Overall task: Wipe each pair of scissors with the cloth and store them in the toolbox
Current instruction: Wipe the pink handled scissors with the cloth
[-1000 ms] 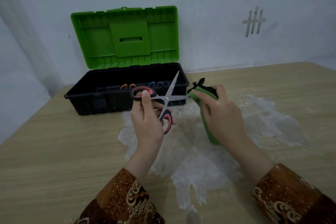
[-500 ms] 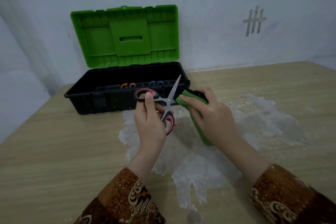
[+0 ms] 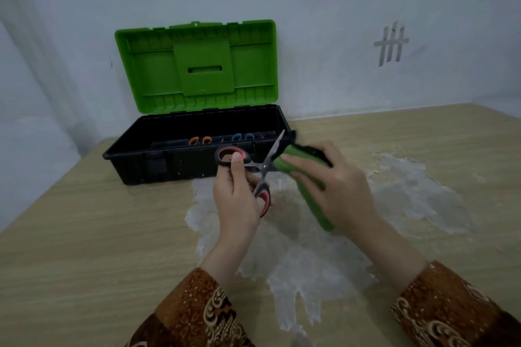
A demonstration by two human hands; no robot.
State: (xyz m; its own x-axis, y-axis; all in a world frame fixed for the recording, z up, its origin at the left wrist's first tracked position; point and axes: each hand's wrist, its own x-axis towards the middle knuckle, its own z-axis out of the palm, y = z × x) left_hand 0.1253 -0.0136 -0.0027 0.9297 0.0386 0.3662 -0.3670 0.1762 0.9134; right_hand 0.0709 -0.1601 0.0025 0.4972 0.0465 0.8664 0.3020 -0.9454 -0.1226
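A plain, bare room set up as a makeshift work corner: a wood-grain table (image 3: pixel 84 234) with a worn whitish patch (image 3: pixel 310 248) at centre is pushed against a pale painted wall (image 3: pixel 324 22) bearing tape marks (image 3: pixel 390 43) at upper right, with an open green-lidded toolbox (image 3: pixel 197 132) at upper centre.

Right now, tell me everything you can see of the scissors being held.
The scissors have black handles with pink-red lining inside the loops and shiny metal blades. They are held up above the table, in front of the open toolbox, with the blades spread apart. The left hand grips the handles, thumb resting on the upper loop. One blade points up and to the right. The other is hidden under the green cloth, which the right hand presses against it.
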